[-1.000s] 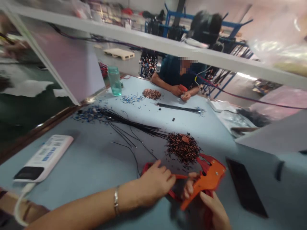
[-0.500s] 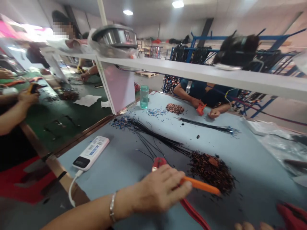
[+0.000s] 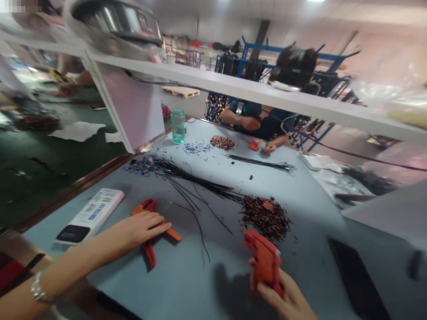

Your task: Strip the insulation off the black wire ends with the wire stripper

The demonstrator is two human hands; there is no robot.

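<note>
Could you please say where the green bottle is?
In the head view, the green bottle stands left of centre near the far edge of the table, beside the panel.

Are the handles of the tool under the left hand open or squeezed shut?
Open: the orange handle and red handle spread well apart where they emerge from under the left hand.

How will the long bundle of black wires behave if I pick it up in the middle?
The bundle of black wires will probably be floppy, since its thin strands curve on the table. It may spread apart: some strands fan out, and I see no tie. Pulling it could also disturb the pile of dark pieces at its near end.
</note>
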